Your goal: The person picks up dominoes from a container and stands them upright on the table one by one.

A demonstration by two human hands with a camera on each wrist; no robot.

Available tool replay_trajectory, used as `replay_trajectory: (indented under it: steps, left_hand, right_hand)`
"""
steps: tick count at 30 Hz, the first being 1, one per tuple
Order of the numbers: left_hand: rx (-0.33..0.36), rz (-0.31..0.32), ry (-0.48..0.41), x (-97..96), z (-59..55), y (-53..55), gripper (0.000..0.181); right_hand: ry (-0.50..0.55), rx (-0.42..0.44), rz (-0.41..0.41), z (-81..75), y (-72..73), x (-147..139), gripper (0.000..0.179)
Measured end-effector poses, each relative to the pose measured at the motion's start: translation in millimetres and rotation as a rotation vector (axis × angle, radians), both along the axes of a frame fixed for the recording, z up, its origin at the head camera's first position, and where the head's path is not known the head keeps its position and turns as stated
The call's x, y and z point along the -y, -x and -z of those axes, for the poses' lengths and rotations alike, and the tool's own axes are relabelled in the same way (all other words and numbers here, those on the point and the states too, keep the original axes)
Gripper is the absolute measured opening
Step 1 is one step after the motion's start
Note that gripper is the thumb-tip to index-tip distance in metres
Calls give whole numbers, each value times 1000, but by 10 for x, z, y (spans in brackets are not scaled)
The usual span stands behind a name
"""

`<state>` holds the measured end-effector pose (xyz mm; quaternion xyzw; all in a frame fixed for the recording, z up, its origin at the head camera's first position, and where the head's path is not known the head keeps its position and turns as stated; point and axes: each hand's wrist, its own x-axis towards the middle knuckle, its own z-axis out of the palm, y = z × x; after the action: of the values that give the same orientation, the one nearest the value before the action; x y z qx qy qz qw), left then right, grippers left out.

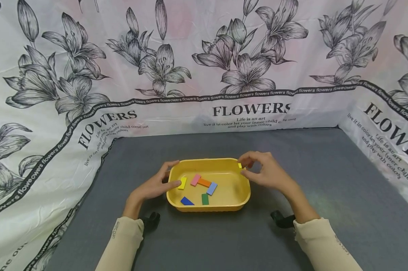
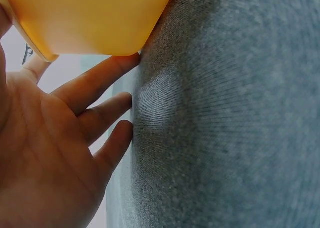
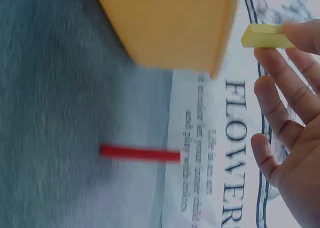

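A yellow plastic tray (image 1: pixel 224 162) stands on the dark table. My left hand (image 1: pixel 156 185) grips its left end, thumb over the rim and other fingers along the outer wall. Close to that thumb lies a yellow block (image 1: pixel 182 183) inside. At the right end, my right hand (image 1: pixel 266 171) pinches another yellow block (image 3: pixel 265 36) between thumb and fingers, above the tray's rim. Pink (image 1: pixel 195 180), orange (image 1: pixel 204 182), light blue (image 1: pixel 212 188), green (image 1: pixel 205 199) and dark blue (image 1: pixel 187 201) blocks lie spread in the tray.
In the right wrist view a blurred red stick-shaped piece (image 3: pixel 140 153) shows beyond the tray; the head view does not show it. A white flower-printed cloth (image 1: pixel 177 116) borders the grey table (image 1: pixel 207 241) at the back and sides. Dark straps sit at both wrists.
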<state>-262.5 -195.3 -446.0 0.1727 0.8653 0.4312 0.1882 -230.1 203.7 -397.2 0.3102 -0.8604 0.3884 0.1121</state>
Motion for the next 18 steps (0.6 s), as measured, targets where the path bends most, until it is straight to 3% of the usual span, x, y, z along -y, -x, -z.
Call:
replay_trajectory:
  steps: [10, 18]
  left_hand:
    - [14, 2, -12, -13, -8, -2, 77]
    - [12, -1, -9, 1, 2, 11, 79]
  right_hand:
    - [-25, 129, 245, -18, -87, -417, 22]
    - [-80, 193, 298, 24, -92, -640, 22]
